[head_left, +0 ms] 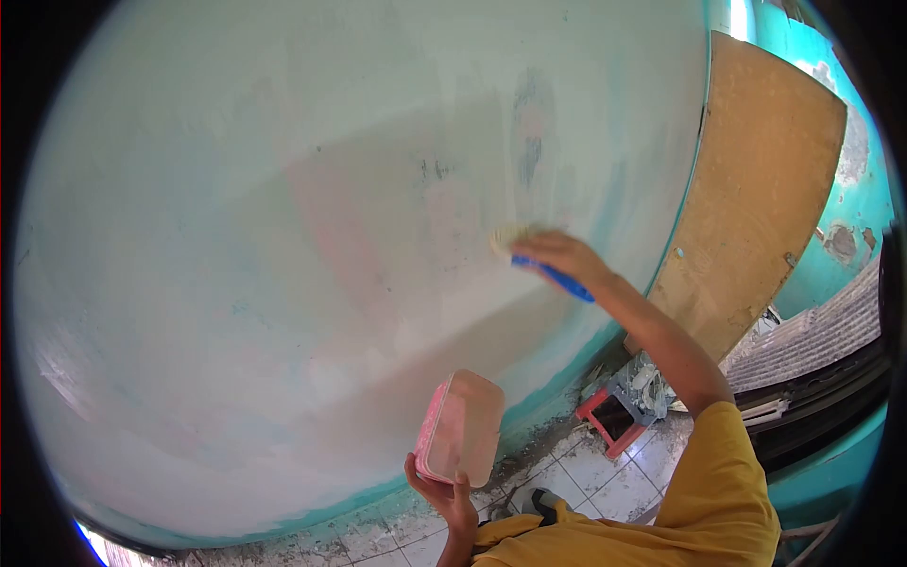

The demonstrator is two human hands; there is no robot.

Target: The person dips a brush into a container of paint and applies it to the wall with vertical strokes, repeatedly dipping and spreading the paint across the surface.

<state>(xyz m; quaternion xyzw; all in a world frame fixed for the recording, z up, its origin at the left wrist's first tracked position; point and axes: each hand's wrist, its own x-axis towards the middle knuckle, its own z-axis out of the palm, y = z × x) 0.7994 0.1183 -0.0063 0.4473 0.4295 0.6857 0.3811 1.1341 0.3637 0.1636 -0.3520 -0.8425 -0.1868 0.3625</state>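
My right hand (564, 257) is closed around a paintbrush with a blue handle (571, 284). Its pale bristles (508, 240) appear to meet the wall (378, 265), though blur hides the exact contact. Lower down, my left hand (452, 496) grips the bottom end of a pink plastic container (460, 430), tilted with its open side toward me. Whitish, semi-clear walls show inside it, and how much it holds I cannot make out. The wall carries a patchy pale coat, with pink, grey and turquoise areas showing through.
A brown board (756, 180) leans at the right beside a turquoise wall (860, 151). Below it are a red-edged stool (614, 420) and corrugated sheets (812, 331). Stained white tiles (590, 463) cover the floor along the wall's foot.
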